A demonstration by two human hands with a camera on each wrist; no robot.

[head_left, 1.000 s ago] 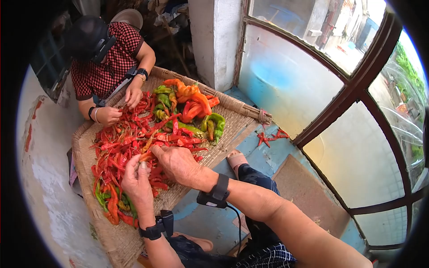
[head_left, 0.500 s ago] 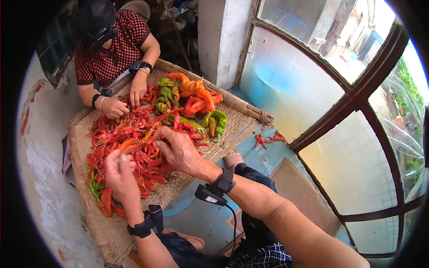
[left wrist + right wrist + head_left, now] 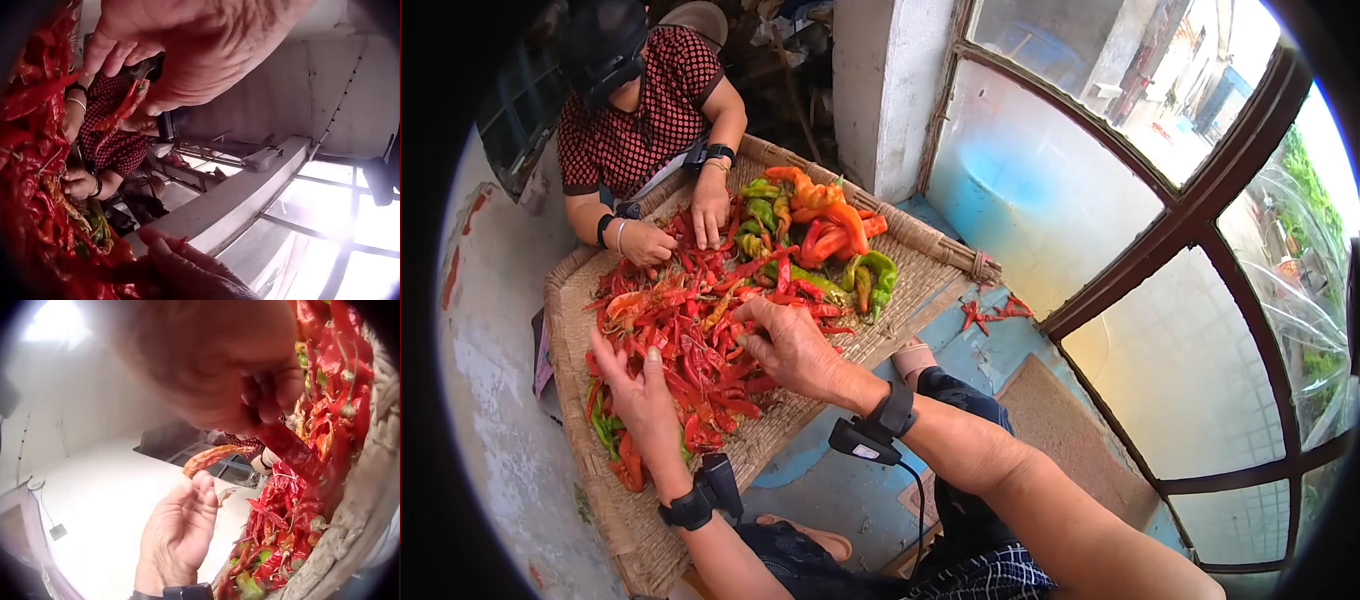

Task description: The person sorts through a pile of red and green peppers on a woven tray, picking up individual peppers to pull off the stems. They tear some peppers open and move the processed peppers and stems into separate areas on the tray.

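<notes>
Over the left side of the chilli heap, my left hand (image 3: 645, 408) has its fingers spread and straight. An orange-red chilli (image 3: 212, 458) is just off its fingertips in the right wrist view; in the left wrist view it hangs below the palm. My right hand (image 3: 798, 348) is low over the middle of the heap, fingers curled. A red chilli (image 3: 287, 449) comes out from under those fingers in the right wrist view, its far end blurred. Dried red chillies (image 3: 700, 375) lie heaped on a woven tray (image 3: 930, 262).
Large green peppers (image 3: 882, 275) and orange peppers (image 3: 835, 215) lie at the tray's far right. Across the tray, another person (image 3: 645, 110) has both hands in the chillies. A few red chillies (image 3: 990, 312) lie on the blue surface by the window frame (image 3: 1200, 215).
My hands were together at an orange chilli. The left hand carried it away to the left, and its fingers have now spread and let go. The right hand has stayed over the heap.
</notes>
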